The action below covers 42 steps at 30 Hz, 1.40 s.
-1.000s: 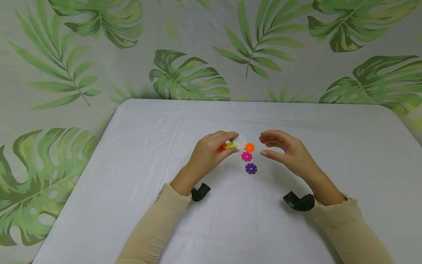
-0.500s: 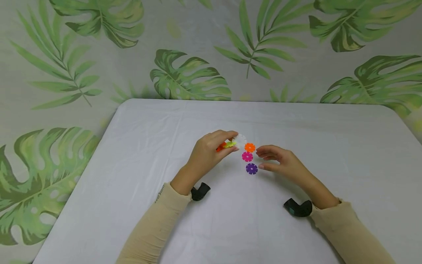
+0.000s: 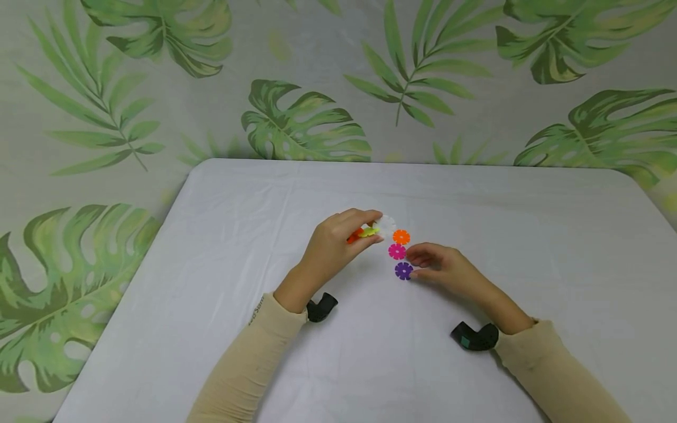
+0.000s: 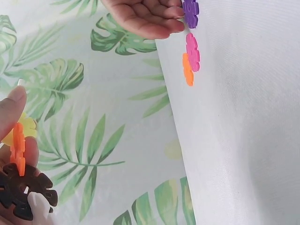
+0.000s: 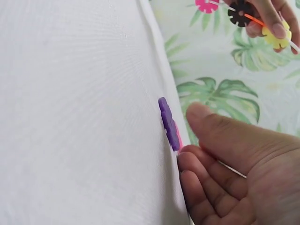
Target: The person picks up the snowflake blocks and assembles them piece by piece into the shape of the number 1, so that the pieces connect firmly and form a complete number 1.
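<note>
Pinched between thumb and fingers of my left hand [image 3: 338, 238] is a chain of interlocking flower discs. A white disc [image 3: 386, 225] shows at its tip in the head view, then a yellow disc [image 4: 32, 127]; an orange disc [image 4: 18, 152] and a black disc [image 4: 41, 181] follow. At the chain's other end, the right wrist view shows a pink disc [image 5: 206, 5]. My right hand [image 3: 449, 267] reaches to a loose purple disc [image 3: 404, 271], thumb tip right at its edge and fingers beside a loose pink disc [image 3: 397, 251]. Its thumb and fingers stand apart.
A loose orange disc [image 3: 401, 237] lies just behind the loose pink one. The discs rest on a white-covered table [image 3: 238, 247], whose far edge meets a leaf-patterned backdrop [image 3: 317, 59]. Black devices sit at the left wrist [image 3: 321, 308] and right wrist [image 3: 475, 337].
My right hand has come down and left, from beside the loose orange disc to the loose purple and pink ones. My left hand stays almost still with the chain.
</note>
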Available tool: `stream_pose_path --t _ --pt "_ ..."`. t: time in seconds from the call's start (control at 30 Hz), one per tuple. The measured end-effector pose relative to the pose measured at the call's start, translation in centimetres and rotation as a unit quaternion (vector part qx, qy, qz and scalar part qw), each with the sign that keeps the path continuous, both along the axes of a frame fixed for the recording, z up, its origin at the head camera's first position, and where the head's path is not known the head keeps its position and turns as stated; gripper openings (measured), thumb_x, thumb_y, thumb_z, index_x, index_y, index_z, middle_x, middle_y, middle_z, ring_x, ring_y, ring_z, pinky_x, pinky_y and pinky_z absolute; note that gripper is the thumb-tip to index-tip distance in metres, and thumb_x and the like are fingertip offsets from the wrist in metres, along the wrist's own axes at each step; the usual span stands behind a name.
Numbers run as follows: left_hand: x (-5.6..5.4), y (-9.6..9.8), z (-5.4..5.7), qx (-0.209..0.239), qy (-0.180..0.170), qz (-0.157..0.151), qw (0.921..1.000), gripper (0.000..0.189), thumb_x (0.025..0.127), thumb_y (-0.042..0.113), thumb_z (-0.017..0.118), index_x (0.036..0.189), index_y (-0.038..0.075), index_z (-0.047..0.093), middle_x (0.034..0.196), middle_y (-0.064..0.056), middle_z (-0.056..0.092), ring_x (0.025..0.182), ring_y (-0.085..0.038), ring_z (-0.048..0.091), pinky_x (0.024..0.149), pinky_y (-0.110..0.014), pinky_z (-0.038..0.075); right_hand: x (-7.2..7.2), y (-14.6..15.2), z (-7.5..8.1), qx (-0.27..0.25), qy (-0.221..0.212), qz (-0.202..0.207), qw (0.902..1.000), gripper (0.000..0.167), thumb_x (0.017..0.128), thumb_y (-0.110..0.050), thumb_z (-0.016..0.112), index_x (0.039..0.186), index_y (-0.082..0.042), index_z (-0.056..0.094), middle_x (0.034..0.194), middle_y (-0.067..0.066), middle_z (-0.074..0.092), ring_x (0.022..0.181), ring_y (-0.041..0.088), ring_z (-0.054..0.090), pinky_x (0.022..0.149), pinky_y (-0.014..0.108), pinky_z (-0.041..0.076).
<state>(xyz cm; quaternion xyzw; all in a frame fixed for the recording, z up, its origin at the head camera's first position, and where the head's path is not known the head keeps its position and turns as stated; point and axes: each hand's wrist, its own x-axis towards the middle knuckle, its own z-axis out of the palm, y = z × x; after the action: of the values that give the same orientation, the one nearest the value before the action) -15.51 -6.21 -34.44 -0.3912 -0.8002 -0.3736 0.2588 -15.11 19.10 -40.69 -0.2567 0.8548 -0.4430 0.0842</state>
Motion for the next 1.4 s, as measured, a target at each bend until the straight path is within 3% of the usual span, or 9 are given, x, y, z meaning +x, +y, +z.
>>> stream_pose_path --t 0.47,0.77,1.1,1.4 --pt "0.0 -0.1 -0.1 -0.004 -0.003 0.001 1.0 0.037 0.074 0.015 0.074 0.107 0.003 0.063 0.096 -0.005 0.065 0.085 -0.012 0.059 0.076 -0.016 0.044 0.1 -0.4 -0.4 0.044 0.025 0.006 0.9987 0.031 0.077 -0.014 0.072 0.108 -0.011 0.064 0.102 -0.002 0.056 0.093 0.013 0.052 0.081 0.026 0.045" --pt "0.0 -0.1 -0.1 -0.001 -0.003 0.001 1.0 0.036 0.074 0.016 0.074 0.107 0.003 0.063 0.095 -0.005 0.065 0.085 -0.012 0.058 0.076 -0.016 0.044 0.3 -0.7 -0.1 0.033 0.008 -0.005 0.9994 0.026 0.078 -0.009 0.071 0.099 -0.016 0.057 0.077 0.0 0.051 0.071 0.018 0.048 0.058 0.023 0.042" --pt "0.0 0.0 0.0 -0.002 0.002 0.002 1.0 0.036 0.074 0.015 0.075 0.106 0.004 0.063 0.096 -0.005 0.065 0.084 -0.012 0.059 0.075 -0.017 0.044 0.4 -0.4 1.8 -0.002 -0.011 -0.033 0.9994 0.014 0.082 -0.008 0.065 0.096 -0.011 0.061 0.091 0.001 0.062 0.083 0.014 0.057 0.075 0.026 0.048" --pt "0.0 0.0 -0.1 -0.005 -0.001 0.002 1.0 0.037 0.074 0.016 0.075 0.107 0.004 0.064 0.096 -0.005 0.065 0.085 -0.012 0.059 0.076 -0.016 0.044 0.1 -0.1 4.0 -0.021 0.064 -0.042 0.9968 0.019 0.081 -0.005 0.066 0.098 -0.006 0.061 0.09 0.002 0.063 0.08 0.013 0.059 0.074 0.02 0.048"
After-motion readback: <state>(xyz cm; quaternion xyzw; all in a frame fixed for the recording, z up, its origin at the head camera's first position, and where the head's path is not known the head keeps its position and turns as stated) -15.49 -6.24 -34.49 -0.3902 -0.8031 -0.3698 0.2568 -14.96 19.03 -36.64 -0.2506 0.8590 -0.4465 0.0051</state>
